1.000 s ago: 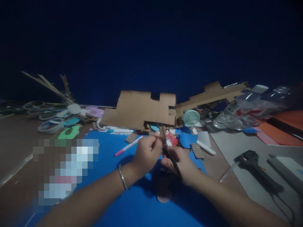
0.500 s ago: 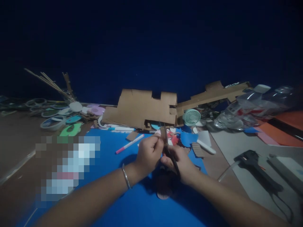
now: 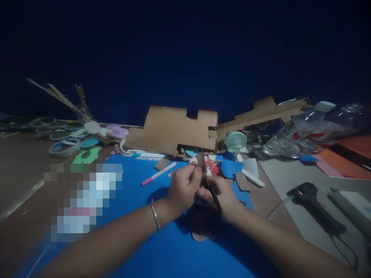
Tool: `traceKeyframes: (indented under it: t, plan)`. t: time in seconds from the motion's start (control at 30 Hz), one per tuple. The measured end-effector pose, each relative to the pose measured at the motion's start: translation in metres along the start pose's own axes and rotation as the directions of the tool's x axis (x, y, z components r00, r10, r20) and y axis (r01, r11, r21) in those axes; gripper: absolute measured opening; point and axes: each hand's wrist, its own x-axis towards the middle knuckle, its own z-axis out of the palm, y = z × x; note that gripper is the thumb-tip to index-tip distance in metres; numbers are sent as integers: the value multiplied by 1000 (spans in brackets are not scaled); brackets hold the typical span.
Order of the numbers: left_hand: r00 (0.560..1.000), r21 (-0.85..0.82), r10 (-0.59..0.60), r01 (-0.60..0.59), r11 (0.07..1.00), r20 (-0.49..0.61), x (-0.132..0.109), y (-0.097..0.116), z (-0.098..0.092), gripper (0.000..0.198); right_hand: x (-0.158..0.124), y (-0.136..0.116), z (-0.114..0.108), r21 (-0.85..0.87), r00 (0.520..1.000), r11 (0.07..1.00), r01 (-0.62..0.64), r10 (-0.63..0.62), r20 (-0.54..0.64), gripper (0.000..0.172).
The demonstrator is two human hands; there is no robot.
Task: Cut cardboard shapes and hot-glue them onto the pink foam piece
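My right hand (image 3: 222,197) is closed round the dark handles of a pair of scissors (image 3: 213,195), whose blades point away from me. Pinched in my left hand (image 3: 184,188) is a small piece of cardboard (image 3: 200,159), which sits at the blades; whether they bite into it I cannot make out. Both hands are close together above a blue sheet (image 3: 136,247). Beneath them, partly hidden in shadow, lies a small object with a pale rounded end (image 3: 200,235).
A large cut cardboard sheet (image 3: 171,129) stands behind the hands. A pink-tipped marker (image 3: 159,173) and paper scraps (image 3: 213,169) lie nearby. To the right are a glue gun (image 3: 314,204), a mint-green fan (image 3: 236,141) and plastic bottles (image 3: 304,127); tape rolls (image 3: 64,147) are at left.
The scissor blades look slightly further apart at their tips. Both hands keep nearly the same place and hold, and the whole view has shifted very slightly.
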Motion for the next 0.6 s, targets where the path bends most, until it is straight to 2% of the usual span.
traceKeyframes:
  t: [0.1, 0.23, 0.3, 0.4, 0.6]
  plan:
    - [1000, -17, -24, 24, 1000, -16, 0, 0, 0, 34, 0, 0, 1, -19, 999, 1000, 4, -4, -36, 38]
    - [993, -173, -117, 119, 978, 22, 8, -2, -5, 36, 1, 0, 2, 21, 999, 1000, -10, 11, -37, 40]
    - [991, -219, -124, 131, 967, 47, 14, -1, -9, 34, 1, 1, 1, 4, 999, 999, -42, 42, -34, 42]
    - [995, -173, -94, 100, 980, 41, 20, 0, -13, 31, 1, 3, 1, -19, 998, 998, -53, 52, -27, 42]
    - [996, 56, 54, -50, 997, -75, 20, 1, -13, 27, 2, 5, 1, -67, 997, 995, -79, 79, 4, 43]
